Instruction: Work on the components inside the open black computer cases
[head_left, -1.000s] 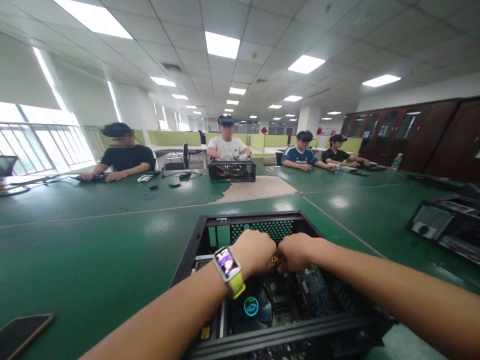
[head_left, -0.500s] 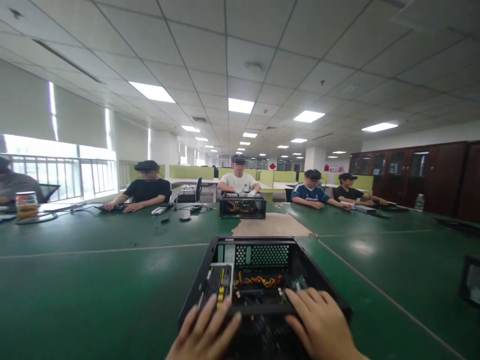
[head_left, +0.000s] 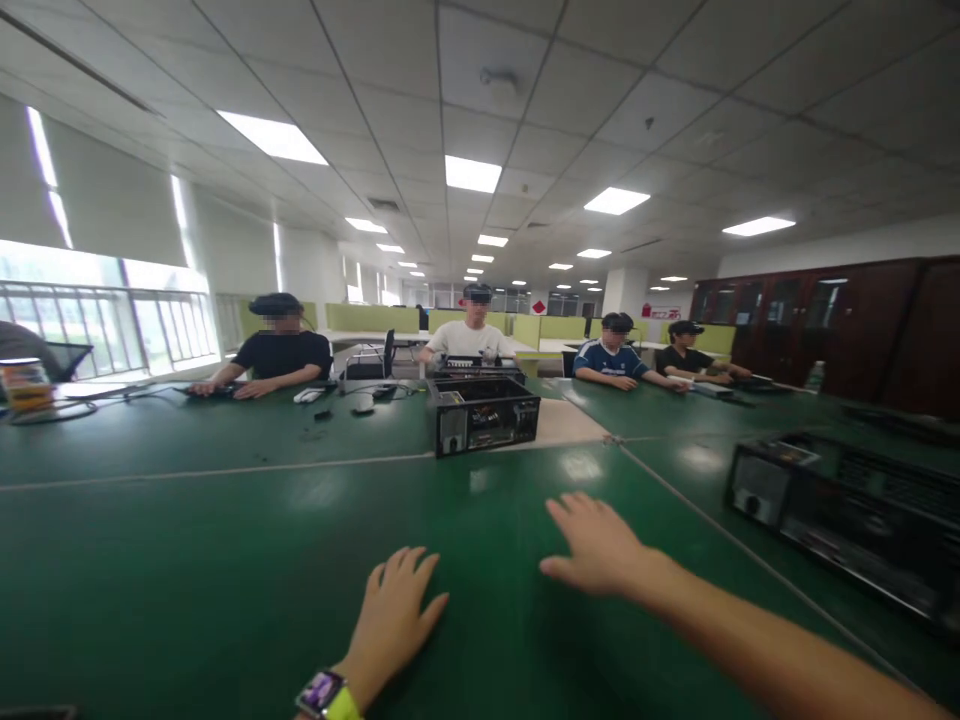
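Note:
My left hand (head_left: pixel 395 612) hovers over or rests on the green tabletop (head_left: pixel 225 560), fingers spread and holding nothing; a watch (head_left: pixel 324 692) with a yellow-green strap is on that wrist. Farther forward and to the right, my right hand (head_left: pixel 596 545) reaches out over the table with its fingers apart, also holding nothing. Ahead of both hands stands an open black computer case (head_left: pixel 486 418), with parts visible inside. Another black computer case (head_left: pixel 847 530) sits to the right, smeared by motion and apart from my right arm.
Across the table a person in a white shirt (head_left: pixel 472 340) sits behind the near case. Other people sit to the left and right. Mice and cables (head_left: pixel 364 408) lie at the far left, near a jar (head_left: pixel 26 388). A bottle (head_left: pixel 816 377) stands far right.
Both hands have come off the case that lay in front of me. A case now stands farther forward near the person opposite, and another has come into view at right.

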